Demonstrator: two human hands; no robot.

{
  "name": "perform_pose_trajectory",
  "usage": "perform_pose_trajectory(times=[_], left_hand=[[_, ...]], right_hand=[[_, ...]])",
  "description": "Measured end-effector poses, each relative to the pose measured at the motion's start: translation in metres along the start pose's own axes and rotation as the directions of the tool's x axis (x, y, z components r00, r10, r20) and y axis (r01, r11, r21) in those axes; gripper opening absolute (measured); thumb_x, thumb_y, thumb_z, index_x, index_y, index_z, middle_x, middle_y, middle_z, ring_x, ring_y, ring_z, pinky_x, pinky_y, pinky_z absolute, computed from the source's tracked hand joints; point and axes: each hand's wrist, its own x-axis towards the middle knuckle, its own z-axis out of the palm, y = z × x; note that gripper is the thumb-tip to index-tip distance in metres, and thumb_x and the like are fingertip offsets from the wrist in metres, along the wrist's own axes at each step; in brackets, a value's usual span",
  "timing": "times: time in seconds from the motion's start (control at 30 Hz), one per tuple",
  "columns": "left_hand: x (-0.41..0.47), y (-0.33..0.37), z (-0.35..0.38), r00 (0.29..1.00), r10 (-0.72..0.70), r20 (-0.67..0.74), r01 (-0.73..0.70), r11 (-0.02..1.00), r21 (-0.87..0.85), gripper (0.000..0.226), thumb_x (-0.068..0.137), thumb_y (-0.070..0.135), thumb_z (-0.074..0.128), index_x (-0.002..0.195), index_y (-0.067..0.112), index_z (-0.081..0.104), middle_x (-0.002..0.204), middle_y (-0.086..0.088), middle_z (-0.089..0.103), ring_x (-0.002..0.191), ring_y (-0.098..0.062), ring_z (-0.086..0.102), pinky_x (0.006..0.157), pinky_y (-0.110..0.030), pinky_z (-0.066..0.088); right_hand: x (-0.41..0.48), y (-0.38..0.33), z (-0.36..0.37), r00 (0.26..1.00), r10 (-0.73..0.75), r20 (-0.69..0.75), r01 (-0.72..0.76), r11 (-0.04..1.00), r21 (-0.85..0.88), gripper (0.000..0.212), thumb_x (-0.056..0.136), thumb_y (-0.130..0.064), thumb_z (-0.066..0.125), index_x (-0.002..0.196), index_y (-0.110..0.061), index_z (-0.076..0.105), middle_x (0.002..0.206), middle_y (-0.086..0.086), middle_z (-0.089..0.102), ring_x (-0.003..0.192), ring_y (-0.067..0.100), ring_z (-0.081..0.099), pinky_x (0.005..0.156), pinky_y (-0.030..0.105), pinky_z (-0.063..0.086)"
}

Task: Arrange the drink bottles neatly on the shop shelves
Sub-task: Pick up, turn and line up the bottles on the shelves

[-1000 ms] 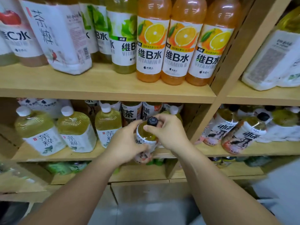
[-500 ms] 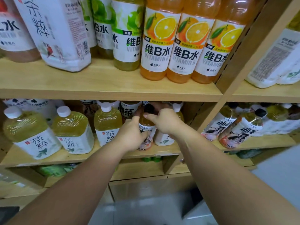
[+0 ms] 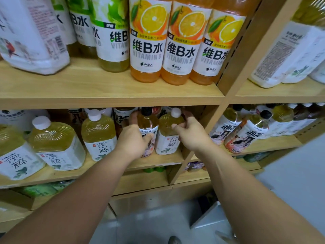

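Now, at the left of the pale wooden middle shelf point(image 3: 167, 158), the squat square bottles point(image 3: 52, 145) of yellow-green tea with white caps are standing in their row, unchanged from half a second ago. Next to them the left hand point(image 3: 133, 140) is reaching deeper under the upper board than before. Its fingers point(image 3: 134, 117) are wrapping round the slim amber tea bottle point(image 3: 146, 120) with the black cap, thumb across the label. That bottle is standing upright with its base down at the shelf, just beside a white-capped square bottle point(image 3: 168, 131) on its right.

The right hand point(image 3: 191, 132) is no longer covering the black cap and is now sitting further right. Its thumb is touching the white-capped square bottle's shoulder and its fingers point(image 3: 190, 119) are curling loosely at that bottle's far side. Whether they are clasping it I cannot tell. In the next bay, black-capped bottles point(image 3: 246, 136) are leaning.
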Motion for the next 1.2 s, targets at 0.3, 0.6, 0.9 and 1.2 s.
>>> perform_pose_trajectory(times=[0.3,0.6,0.9,1.2], left_hand=[[-0.002,-0.005,0.003,0.999,0.04,-0.005,-0.04,0.997,-0.063,0.091,0.09,0.03,0.076,0.158,0.028,0.015,0.112,-0.005,0.068,0.081,-0.017,0.057,0.075,-0.036,0.053],[-0.001,-0.009,0.008,1.0,-0.004,-0.005,0.004,0.994,-0.108,0.094,0.088,0.034,0.077,0.157,0.038,0.014,0.126,-0.007,0.065,0.098,-0.022,0.062,0.082,-0.037,0.054],[-0.048,-0.003,-0.005,0.98,0.11,-0.164,-0.129,0.986,-0.109,0.094,0.079,0.054,0.077,0.151,0.032,0.021,0.132,-0.004,0.038,0.119,-0.026,0.052,0.094,-0.044,0.05],[-0.091,0.048,-0.01,0.935,0.355,0.018,-0.35,0.928,-0.132,0.098,0.06,0.065,0.084,0.144,0.049,0.037,0.124,0.031,0.044,0.103,0.005,0.048,0.077,-0.009,0.037]], right_hand=[[0.013,-0.007,-0.003,0.997,-0.048,-0.06,0.053,0.996,0.075,0.038,0.091,-0.032,0.074,0.126,-0.024,0.063,0.101,-0.003,0.066,0.088,0.013,0.061,0.067,0.021,0.049],[-0.003,-0.004,-0.003,0.989,-0.115,-0.093,0.085,0.958,-0.273,0.025,0.088,-0.04,0.076,0.089,-0.018,0.063,0.069,-0.007,0.056,0.068,0.016,0.055,0.053,0.028,0.038],[-0.05,-0.006,-0.014,0.947,-0.237,-0.217,0.199,0.963,-0.181,0.018,0.091,-0.037,0.072,0.101,-0.023,0.065,0.073,-0.007,0.062,0.068,0.008,0.057,0.062,0.037,0.05],[-0.079,-0.036,-0.073,0.95,-0.29,-0.117,0.292,0.956,-0.003,0.018,0.086,-0.039,0.078,0.093,-0.025,0.069,0.066,-0.009,0.06,0.061,0.003,0.051,0.06,0.027,0.048]])
